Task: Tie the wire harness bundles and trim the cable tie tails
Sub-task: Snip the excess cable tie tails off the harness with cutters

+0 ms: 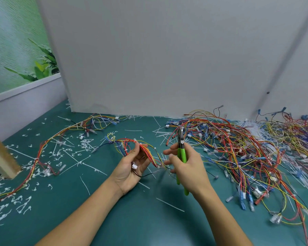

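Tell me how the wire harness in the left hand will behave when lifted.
Probably floppy: the wire harness droops in loops from the left hand. Likely light, since one hand holds it up. Its dangling ends may snag on other wires.

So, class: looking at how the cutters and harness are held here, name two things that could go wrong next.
The right hand reaches toward the held harness while gripping the cutters; their blades could nick a wire or the left hand. The tangled pile lies close beside, so loose wires may snag.
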